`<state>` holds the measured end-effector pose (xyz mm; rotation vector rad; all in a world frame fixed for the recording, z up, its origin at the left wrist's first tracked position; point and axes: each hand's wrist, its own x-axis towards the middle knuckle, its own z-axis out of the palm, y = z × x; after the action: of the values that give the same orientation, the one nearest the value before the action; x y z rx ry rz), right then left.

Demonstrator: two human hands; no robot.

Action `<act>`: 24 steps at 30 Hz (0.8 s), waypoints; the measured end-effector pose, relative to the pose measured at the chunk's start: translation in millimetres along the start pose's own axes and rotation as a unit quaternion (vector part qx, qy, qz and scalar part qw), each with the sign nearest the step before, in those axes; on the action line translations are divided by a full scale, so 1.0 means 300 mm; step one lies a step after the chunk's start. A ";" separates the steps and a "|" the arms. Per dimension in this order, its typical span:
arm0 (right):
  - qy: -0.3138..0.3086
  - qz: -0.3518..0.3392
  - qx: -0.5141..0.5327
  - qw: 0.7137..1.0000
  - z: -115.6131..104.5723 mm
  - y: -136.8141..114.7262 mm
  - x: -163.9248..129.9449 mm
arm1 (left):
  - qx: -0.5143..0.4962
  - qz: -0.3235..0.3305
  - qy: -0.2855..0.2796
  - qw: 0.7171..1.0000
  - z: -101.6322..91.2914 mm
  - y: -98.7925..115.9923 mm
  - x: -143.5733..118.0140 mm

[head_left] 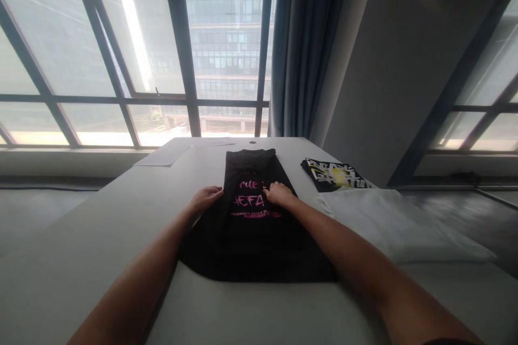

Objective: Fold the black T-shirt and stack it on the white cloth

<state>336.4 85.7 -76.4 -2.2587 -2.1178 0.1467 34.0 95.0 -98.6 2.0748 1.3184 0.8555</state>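
Note:
A black T-shirt [251,226] with pink lettering lies lengthwise on the white table [101,237], its sides folded in to a long strip. My left hand [205,197] rests on the shirt's left edge, fingers pointing right and slightly apart. My right hand [278,193] presses flat on the pink print near the shirt's middle. Neither hand grips the fabric that I can see.
A folded black shirt with white and yellow print [332,173] lies at the right. A folded white garment [388,221] sits nearer, to the right of my arm. Sheets of paper [164,155] lie at the far left of the table. Windows and a curtain [303,48] stand behind.

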 end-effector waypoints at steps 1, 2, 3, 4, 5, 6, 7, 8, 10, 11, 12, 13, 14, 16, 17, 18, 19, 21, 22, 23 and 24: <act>-0.004 -0.013 -0.006 1.000 -0.008 0.020 -0.049 | -0.020 -0.007 -0.013 1.000 0.001 0.017 -0.036; -0.009 -0.023 -0.012 1.000 -0.017 0.039 -0.097 | -0.043 -0.016 -0.029 0.999 0.003 0.036 -0.076; -0.013 -0.032 -0.016 0.999 -0.026 0.056 -0.144 | -0.071 -0.029 -0.050 0.996 0.004 0.056 -0.118; -0.013 -0.037 -0.017 0.999 -0.036 0.072 -0.190 | -0.100 -0.048 -0.075 0.991 0.004 0.077 -0.160; -0.010 -0.038 -0.015 0.999 -0.044 0.087 -0.236 | -0.127 -0.066 -0.097 0.985 0.004 0.098 -0.202; -0.003 -0.036 -0.012 0.999 -0.052 0.100 -0.280 | -0.145 -0.080 -0.111 0.980 0.003 0.118 -0.241; 0.003 -0.031 -0.009 0.999 -0.058 0.113 -0.323 | -0.148 -0.089 -0.112 0.979 0.002 0.138 -0.278; 0.008 -0.022 -0.008 1.000 -0.062 0.124 -0.366 | -0.129 -0.092 -0.098 0.983 -0.001 0.157 -0.310; 0.008 -0.005 -0.010 1.000 -0.067 0.146 -0.447 | -0.032 -0.084 -0.046 0.995 -0.008 0.195 -0.362; 0.007 0.000 -0.011 1.000 -0.068 0.155 -0.485 | 0.028 -0.082 -0.020 0.996 -0.011 0.216 -0.384; 0.009 0.003 -0.011 1.000 -0.069 0.164 -0.521 | 0.086 -0.084 -0.002 0.993 -0.013 0.238 -0.403; 0.014 0.005 -0.010 1.000 -0.069 0.173 -0.554 | 0.134 -0.088 0.010 0.987 -0.013 0.263 -0.422; 0.022 0.005 -0.008 1.000 -0.070 0.181 -0.585 | 0.171 -0.088 0.019 0.981 -0.010 0.292 -0.439; 0.044 0.005 -0.004 0.999 -0.075 0.194 -0.636 | 0.219 -0.072 0.039 0.972 0.005 0.359 -0.474; 0.058 0.005 -0.001 0.998 -0.080 0.198 -0.656 | 0.233 -0.057 0.052 0.969 0.018 0.397 -0.491; 0.073 0.002 0.004 0.997 -0.086 0.200 -0.673 | 0.239 -0.038 0.064 0.968 0.034 0.435 -0.508; 0.090 -0.003 0.014 0.996 -0.095 0.200 -0.686 | 0.237 -0.017 0.073 0.969 0.052 0.472 -0.523; 0.128 -0.031 0.050 0.990 -0.114 0.194 -0.704 | 0.216 0.031 0.076 0.973 0.092 0.532 -0.549; 0.142 -0.055 0.077 0.985 -0.123 0.189 -0.710 | 0.204 0.052 0.069 0.975 0.111 0.553 -0.559; 0.147 -0.084 0.107 0.980 -0.130 0.185 -0.715 | 0.196 0.068 0.058 0.976 0.128 0.566 -0.567; 0.144 -0.113 0.136 0.974 -0.135 0.181 -0.719 | 0.194 0.080 0.046 0.977 0.143 0.572 -0.573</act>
<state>380.8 -131.5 -32.5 -1.7561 -2.0380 0.0884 110.4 -132.7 -42.6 2.4977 1.4781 0.8186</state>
